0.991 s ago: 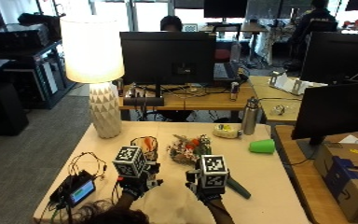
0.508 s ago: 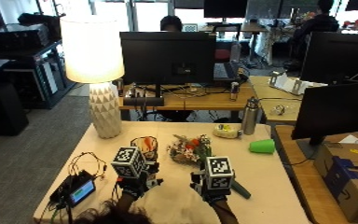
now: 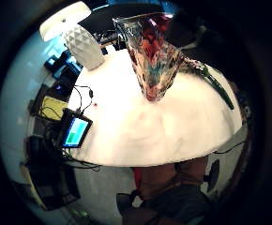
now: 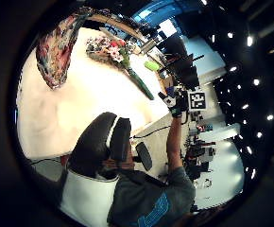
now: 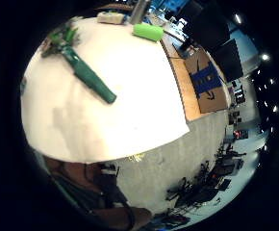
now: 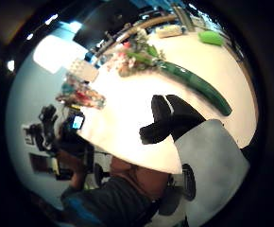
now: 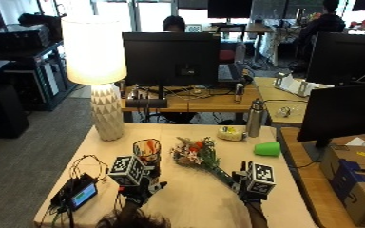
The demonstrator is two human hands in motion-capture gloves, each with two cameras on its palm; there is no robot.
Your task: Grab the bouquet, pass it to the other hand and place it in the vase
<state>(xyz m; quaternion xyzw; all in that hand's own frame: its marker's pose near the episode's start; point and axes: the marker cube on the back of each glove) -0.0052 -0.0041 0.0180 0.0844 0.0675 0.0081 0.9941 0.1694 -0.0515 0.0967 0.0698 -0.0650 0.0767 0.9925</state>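
Observation:
The bouquet (image 7: 194, 153) lies flat mid-table, its flowers beside the vase and its green wrapped stem (image 7: 224, 175) pointing at the front right. The multicoloured glass vase (image 7: 146, 150) stands upright just left of the flowers. My right hand (image 7: 248, 186) hovers at the stem's lower end, its fingers (image 6: 169, 119) relaxed and holding nothing; the stem (image 6: 198, 86) lies past them on the table. My left hand (image 7: 139, 186) hovers in front of the vase (image 3: 152, 58), fingers (image 4: 103, 142) relaxed and empty. The left thumb side palm view shows the bouquet (image 4: 112, 51) beside the vase (image 4: 55, 47).
A white lamp (image 7: 106, 111) stands at the table's back left. A small device with a lit screen (image 7: 81, 194) and cables lies front left. A green cup (image 7: 268, 148) on its side, a metal bottle (image 7: 254, 118) and a tape roll (image 7: 230, 134) sit back right.
My right hand has moved right, from the table's middle front to the lower end of the stem. The left hand has stayed in front of the vase.

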